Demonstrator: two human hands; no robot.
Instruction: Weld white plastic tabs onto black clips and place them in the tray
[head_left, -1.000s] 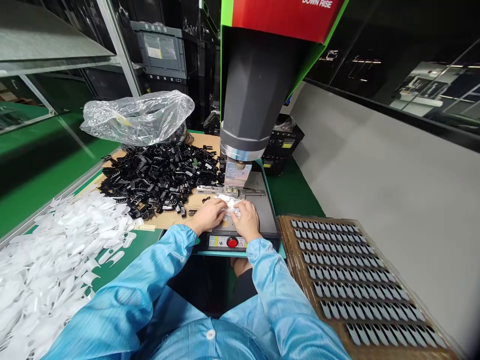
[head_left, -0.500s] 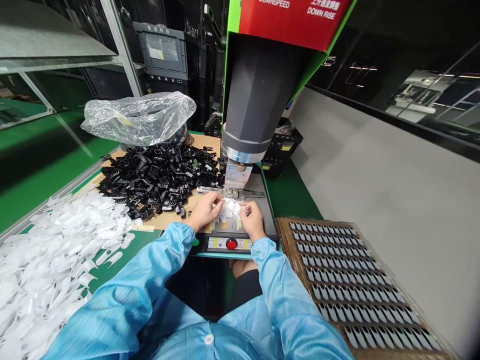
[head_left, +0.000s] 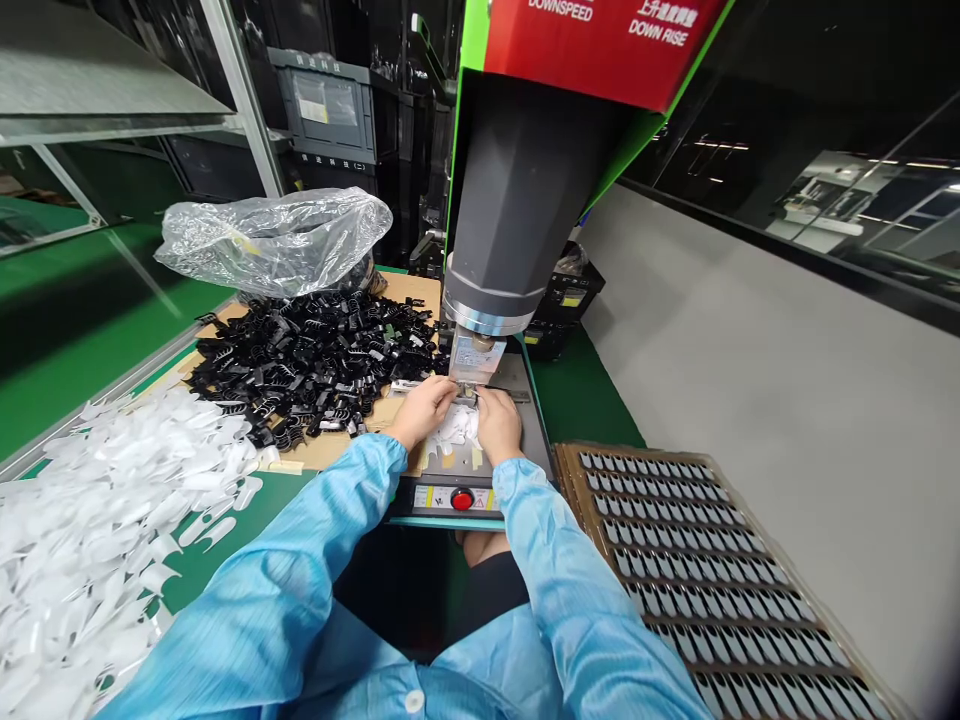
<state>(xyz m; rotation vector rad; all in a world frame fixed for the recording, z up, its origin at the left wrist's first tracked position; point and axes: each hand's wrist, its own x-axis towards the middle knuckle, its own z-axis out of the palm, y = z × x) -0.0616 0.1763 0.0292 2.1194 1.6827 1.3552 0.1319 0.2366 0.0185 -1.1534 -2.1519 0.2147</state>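
My left hand [head_left: 427, 408] and my right hand [head_left: 498, 422] reach to the small metal fixture [head_left: 468, 392] beneath the press head [head_left: 478, 357]. Their fingertips are closed together at either side of the fixture, and whatever they pinch is too small and too covered to make out. Just in front of the fixture, between my wrists, lies a little heap of white curved plastic pieces [head_left: 456, 428] on the machine's grey base plate [head_left: 480, 474].
Black plastic clips [head_left: 315, 355] are piled on cardboard at the left, below a clear plastic bag [head_left: 277, 240]. White curved pieces [head_left: 97, 520] cover the near left table. A red button [head_left: 462, 499] fronts the machine. Trays of grey parts [head_left: 697, 560] stand at right.
Both hands have moved forward from over the white heap to the fixture under the press head. More of the heap is now uncovered. The camera view has shifted slightly.
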